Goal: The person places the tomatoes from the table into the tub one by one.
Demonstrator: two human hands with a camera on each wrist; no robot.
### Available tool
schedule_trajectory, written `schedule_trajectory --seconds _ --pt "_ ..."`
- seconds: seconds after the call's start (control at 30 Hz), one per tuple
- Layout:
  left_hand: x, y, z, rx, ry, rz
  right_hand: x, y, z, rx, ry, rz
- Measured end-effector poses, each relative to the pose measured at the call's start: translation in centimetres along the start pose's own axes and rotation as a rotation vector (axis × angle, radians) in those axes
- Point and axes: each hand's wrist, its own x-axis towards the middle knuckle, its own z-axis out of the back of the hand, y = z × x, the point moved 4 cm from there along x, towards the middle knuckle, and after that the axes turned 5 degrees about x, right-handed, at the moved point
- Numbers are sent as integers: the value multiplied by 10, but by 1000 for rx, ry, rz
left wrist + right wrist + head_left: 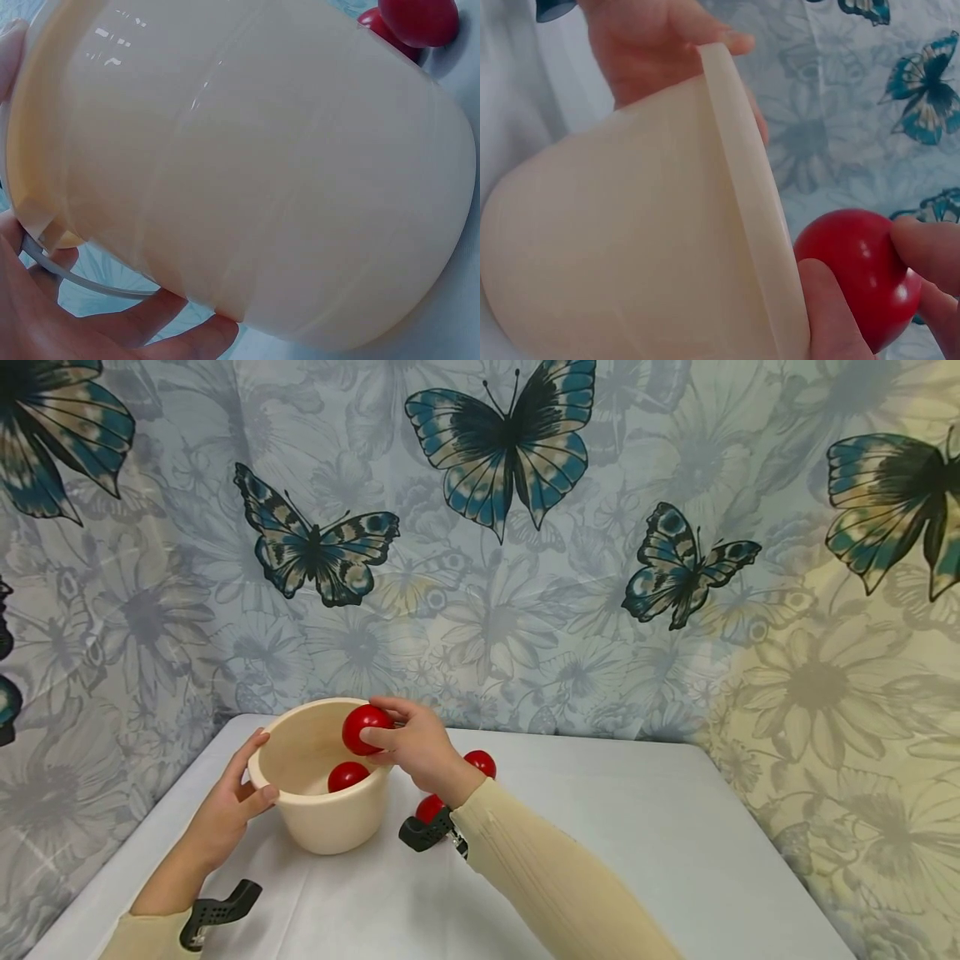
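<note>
A cream plastic bucket stands on the table, its mouth facing up and toward me. My left hand grips its left rim; in the left wrist view, fingers lie along its outer wall near a thin grey handle. My right hand pinches a shiny red ball between thumb and fingers at the right side of the mouth. The right wrist view shows that ball just beyond the rim. Another red ball is inside the bucket, its lower part hidden by the front wall.
Two more red balls lie on the white-covered table right of the bucket: one ball behind my right wrist, the other ball partly hidden by the black wrist mount. A butterfly-patterned cloth hangs behind the table.
</note>
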Motion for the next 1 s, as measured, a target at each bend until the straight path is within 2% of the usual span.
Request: schedule_trajectory --seconds 0.13,0.4,0.7,1.0 --pt "0 0 0 10 1 5 0 -1 0 4 -7 -16" --pt "-1 0 0 29 -5 16 1 -4 2 59 42 -22" --pt "0 0 0 38 -5 30 2 -6 4 71 72 -21" --pt "1 -1 -1 54 -4 37 1 -5 4 58 58 -28"
